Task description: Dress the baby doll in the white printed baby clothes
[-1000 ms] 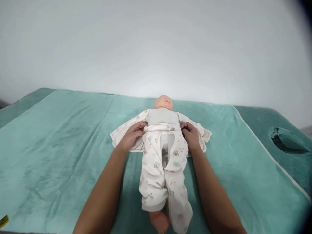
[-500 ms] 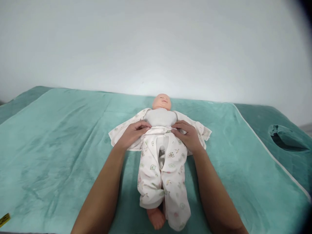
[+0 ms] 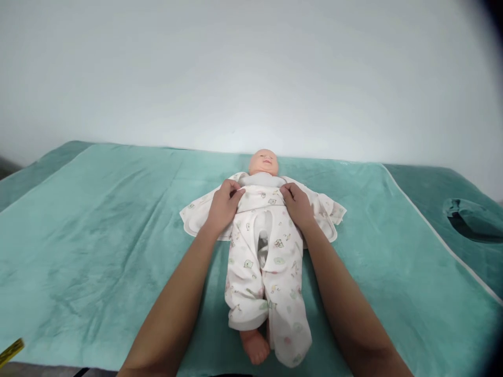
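Observation:
A baby doll (image 3: 264, 161) lies on its back on a teal towel (image 3: 98, 225), head away from me. It wears white printed trousers (image 3: 267, 267) with an open crotch slit. An open white printed jacket (image 3: 196, 214) is spread beneath it. My left hand (image 3: 223, 205) pinches the left side of the trousers' waistband, high on the doll's grey chest. My right hand (image 3: 297, 206) pinches the right side of the same waistband. One bare doll foot (image 3: 255, 346) sticks out of the left trouser leg.
The towel covers a darker teal padded table with a face hole (image 3: 473, 225) at the far right. A white wall rises behind. A yellow strip (image 3: 11, 352) shows at the lower left edge.
Both hands have pulled the trousers' waistband up from the doll's belly to its chest. The grey torso is now mostly covered.

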The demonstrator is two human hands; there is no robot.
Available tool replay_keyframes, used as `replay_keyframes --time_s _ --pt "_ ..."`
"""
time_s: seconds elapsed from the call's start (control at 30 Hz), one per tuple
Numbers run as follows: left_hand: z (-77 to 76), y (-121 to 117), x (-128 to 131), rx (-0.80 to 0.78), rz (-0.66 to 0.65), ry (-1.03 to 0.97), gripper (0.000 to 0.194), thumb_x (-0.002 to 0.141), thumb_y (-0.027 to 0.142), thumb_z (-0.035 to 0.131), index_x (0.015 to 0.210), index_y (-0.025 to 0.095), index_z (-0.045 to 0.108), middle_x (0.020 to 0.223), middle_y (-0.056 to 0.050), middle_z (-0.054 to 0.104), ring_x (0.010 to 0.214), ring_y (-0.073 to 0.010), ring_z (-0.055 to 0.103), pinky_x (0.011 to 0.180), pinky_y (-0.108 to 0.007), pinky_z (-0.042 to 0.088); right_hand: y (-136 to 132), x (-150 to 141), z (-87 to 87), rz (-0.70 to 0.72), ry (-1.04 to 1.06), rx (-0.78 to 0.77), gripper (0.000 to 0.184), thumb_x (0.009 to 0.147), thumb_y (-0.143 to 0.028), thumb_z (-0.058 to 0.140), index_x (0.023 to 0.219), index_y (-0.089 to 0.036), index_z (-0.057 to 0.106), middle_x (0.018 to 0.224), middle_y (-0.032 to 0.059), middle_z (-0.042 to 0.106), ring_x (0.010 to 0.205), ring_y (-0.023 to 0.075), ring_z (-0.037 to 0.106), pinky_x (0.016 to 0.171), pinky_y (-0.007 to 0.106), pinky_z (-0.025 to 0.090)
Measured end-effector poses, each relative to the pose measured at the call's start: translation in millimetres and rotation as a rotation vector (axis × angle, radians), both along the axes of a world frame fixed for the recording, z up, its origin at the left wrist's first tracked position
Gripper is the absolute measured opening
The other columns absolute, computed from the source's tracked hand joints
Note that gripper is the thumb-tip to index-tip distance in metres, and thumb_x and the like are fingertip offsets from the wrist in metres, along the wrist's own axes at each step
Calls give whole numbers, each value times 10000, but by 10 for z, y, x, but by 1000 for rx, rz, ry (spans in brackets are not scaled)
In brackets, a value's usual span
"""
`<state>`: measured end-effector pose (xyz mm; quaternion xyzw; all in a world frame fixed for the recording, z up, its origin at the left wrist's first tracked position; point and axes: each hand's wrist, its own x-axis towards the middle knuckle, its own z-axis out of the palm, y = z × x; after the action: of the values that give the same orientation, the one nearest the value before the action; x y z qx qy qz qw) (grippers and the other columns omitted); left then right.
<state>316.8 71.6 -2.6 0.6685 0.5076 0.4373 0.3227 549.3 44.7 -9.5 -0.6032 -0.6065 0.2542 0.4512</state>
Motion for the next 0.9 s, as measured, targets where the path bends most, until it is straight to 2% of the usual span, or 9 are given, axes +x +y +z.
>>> replay_keyframes --time_s 0.07,0.17,0.23,0.4,0.5,0.67,0.8,0.9 --pt "-11 46 43 7 79 14 146 892 362 583 933 222 577 830 2 654 796 -187 590 787 -312 424 44 16 -49 -27 40 5 241 940 -422 474 894 -235 620 859 15 661 851 211 552 781 316 400" --pt "-4 51 60 13 100 18 167 860 362 620 936 214 635 891 -18 680 844 -203 601 828 -322 429 52 45 -90 -106 42 49 267 932 -456 484 900 -233 629 860 22 668 847 218 557 788 325 400" --pt "19 20 32 0 48 45 190 878 367 591 958 212 667 948 -37 697 894 -217 610 864 -337 432 44 50 -94 -129 -8 92 274 933 -465 490 914 -237 640 878 34 680 849 226 565 793 336 398" --pt "126 -63 -111 -57 -95 40 265 903 292 490 1045 214 701 1113 -55 704 1063 -238 601 991 -371 414 38 62 -65 -64 -65 113 241 901 -459 563 854 -243 660 842 22 680 823 219 562 772 337 394" --pt "191 -73 -212 -167 -170 19 249 866 289 532 1013 205 714 1020 -48 713 975 -233 610 930 -356 448 23 150 -25 7 2 37 251 865 -477 607 813 -238 664 775 1 660 766 199 541 724 322 401" --pt "202 -62 -346 -350 -328 -60 205 847 371 584 864 196 690 820 -19 666 755 -182 580 711 -288 460 -26 403 92 252 30 -195 199 804 -435 663 839 -245 711 722 -16 656 681 177 533 644 302 409" --pt "185 -82 -354 -394 -322 -35 132 791 304 596 751 199 666 748 -12 635 726 -184 570 685 -288 460 -62 476 144 340 56 -367 143 792 -331 625 727 -232 703 683 -8 656 635 170 541 617 299 412" --pt "198 -99 -358 -400 -367 12 83 727 280 655 747 204 681 786 -27 670 779 -225 606 707 -320 484 -85 458 126 371 65 -356 122 767 -280 608 722 -224 706 715 -10 671 644 162 537 612 288 402"
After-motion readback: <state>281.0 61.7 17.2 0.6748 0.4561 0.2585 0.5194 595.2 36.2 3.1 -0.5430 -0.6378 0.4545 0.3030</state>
